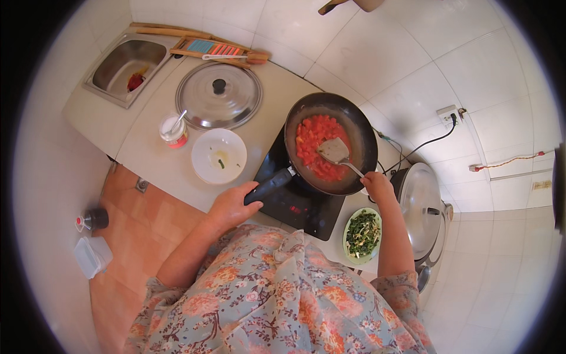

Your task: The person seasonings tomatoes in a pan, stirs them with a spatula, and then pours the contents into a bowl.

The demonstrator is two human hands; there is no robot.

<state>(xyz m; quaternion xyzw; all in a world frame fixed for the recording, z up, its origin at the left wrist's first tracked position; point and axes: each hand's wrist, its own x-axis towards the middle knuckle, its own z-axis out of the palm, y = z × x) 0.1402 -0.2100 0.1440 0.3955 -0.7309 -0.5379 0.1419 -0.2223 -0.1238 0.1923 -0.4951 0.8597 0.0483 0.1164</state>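
My left hand (234, 202) grips the black handle of a dark wok (365, 132), which rests on a black induction cooker (305, 214) with a lit red display. Chopped red pieces, apparently tomato (309, 135), lie in the wok. In my right hand (378, 186) is the handle of a metal spatula (334, 150), its blade lying on the red pieces. Near my right forearm stands a pale green dish of chopped greens with whitish bits (362, 234). A white bowl (212, 161) with a little liquid and a green scrap stands left of the cooker.
A steel pan lid (239, 104), an open jar with a spoon (173, 132) and a wooden-framed grater (212, 48) are on the counter. A steel sink (128, 66) is at the far left. A large lidded pot (420, 212) stands right; a black cord (424, 144) runs to a wall socket.
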